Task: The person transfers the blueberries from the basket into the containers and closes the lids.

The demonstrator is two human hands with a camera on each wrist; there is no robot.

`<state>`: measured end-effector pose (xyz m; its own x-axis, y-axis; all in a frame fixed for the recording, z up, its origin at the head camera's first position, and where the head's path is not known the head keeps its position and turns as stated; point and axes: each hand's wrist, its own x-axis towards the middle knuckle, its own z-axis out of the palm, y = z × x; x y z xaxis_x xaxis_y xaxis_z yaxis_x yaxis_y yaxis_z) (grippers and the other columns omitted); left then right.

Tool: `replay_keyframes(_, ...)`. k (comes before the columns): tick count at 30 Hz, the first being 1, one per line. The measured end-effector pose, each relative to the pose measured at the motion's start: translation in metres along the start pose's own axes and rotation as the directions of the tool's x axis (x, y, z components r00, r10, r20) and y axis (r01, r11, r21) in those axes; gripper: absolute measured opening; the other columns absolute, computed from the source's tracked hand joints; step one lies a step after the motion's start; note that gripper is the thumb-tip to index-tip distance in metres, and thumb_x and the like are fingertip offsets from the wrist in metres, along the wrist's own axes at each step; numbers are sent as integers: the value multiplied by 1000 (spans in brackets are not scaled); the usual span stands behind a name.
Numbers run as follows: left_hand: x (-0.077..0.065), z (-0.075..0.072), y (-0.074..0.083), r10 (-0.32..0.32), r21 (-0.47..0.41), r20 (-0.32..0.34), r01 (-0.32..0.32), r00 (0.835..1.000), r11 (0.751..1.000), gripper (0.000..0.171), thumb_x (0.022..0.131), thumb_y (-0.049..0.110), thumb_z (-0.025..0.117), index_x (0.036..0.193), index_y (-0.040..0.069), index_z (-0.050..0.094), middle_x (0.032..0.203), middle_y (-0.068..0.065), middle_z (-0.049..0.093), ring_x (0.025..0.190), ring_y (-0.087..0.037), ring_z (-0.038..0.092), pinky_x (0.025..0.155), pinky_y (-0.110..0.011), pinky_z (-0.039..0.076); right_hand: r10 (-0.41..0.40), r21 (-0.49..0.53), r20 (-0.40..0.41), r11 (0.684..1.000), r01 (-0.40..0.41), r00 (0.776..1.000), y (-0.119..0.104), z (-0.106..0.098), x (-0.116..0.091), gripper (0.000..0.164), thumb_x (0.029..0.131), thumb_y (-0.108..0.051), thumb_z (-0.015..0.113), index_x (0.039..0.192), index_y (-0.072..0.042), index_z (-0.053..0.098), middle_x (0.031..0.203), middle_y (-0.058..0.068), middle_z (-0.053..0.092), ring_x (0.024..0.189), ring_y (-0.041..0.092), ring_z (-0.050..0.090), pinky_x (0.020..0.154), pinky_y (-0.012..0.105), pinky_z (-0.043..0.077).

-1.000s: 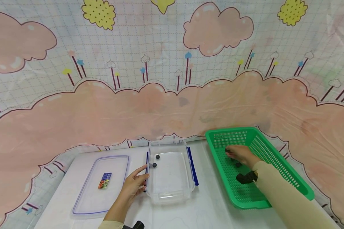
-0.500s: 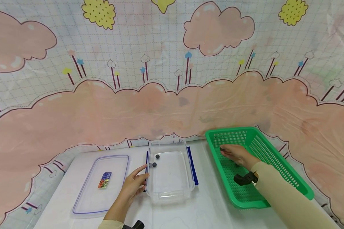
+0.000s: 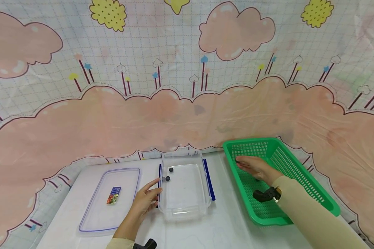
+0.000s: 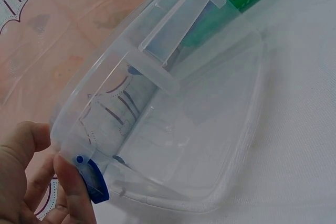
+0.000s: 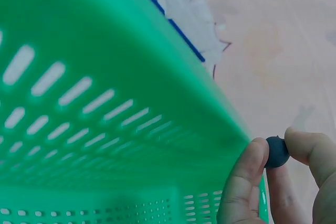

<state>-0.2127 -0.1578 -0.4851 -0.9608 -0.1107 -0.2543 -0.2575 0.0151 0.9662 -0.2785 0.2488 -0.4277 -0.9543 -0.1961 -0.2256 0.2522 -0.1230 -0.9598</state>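
Observation:
Between the thumb and fingertips of my right hand [image 3: 257, 168] is a dark blue blueberry [image 5: 277, 152]. That hand is over the left part of the green basket [image 3: 271, 221], close to its rim. My left hand [image 3: 144, 200] grips the left edge of a clear plastic box [image 3: 187, 190], its thumb on one side of the rim and fingers beside a blue latch [image 4: 94, 182]. Inside the box, near its left wall, lie two blueberries [image 3: 171, 169]. Part of the basket's floor is hidden under my right hand.
A clear lid with a blue seal [image 3: 99, 214] lies flat to the left of the box, a colourful label [image 3: 113, 195] on it. Another blue latch [image 3: 209, 180] hangs off the box's right side. A patterned cloth [image 3: 187, 117] stands behind the white table [image 3: 224, 221].
My right hand has shifted left and slightly up inside the basket, carrying the blueberry toward the left rim. The left hand and the box stay in place.

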Motion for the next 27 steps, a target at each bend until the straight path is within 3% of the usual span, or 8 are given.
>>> replay_keyframes(3,0,-1,0,2,0,4,-2,1000,1000,49,93,13,65,141,13,55,80,-1,55,68,-11,51,56,-19,48,-21,11,30,1000,21,999,0,5,-1,15,99,-4,56,109,-5,66,95,-5,68,89,4,66,97,26,51)
replay_keyframes(5,0,-1,0,1,1,4,-1,1000,1000,49,93,12,65,141,13,55,80,-1,55,68,-11,51,55,-19,48,-27,10,42,1000,27,999,-1,9,-2,22,99,-3,54,118,1,63,94,-5,68,89,3,66,92,23,53)
replay_keyframes(8,1,-1,1,-1,3,4,1,1000,1000,49,93,12,65,140,14,55,81,0,55,69,-11,51,55,-19,48,-21,2,32,1000,21,999,-2,16,-3,42,99,-3,53,137,13,45,95,-5,68,88,3,66,86,21,54)
replay_keyframes(12,2,-2,1,3,2,8,-3,1000,1000,48,93,12,65,140,14,56,80,-1,55,68,-11,51,55,-19,48,-11,-32,12,999,11,1000,-4,22,-3,55,100,-4,53,145,17,30,99,-4,65,88,3,65,85,20,54)
replay_keyframes(27,6,-7,3,4,-1,33,-4,999,1000,51,93,14,66,142,12,54,81,0,56,69,-10,51,55,-19,49,-11,-17,-5,1000,11,1000,-9,43,0,55,98,-2,57,144,15,33,111,4,60,92,4,65,94,25,52)
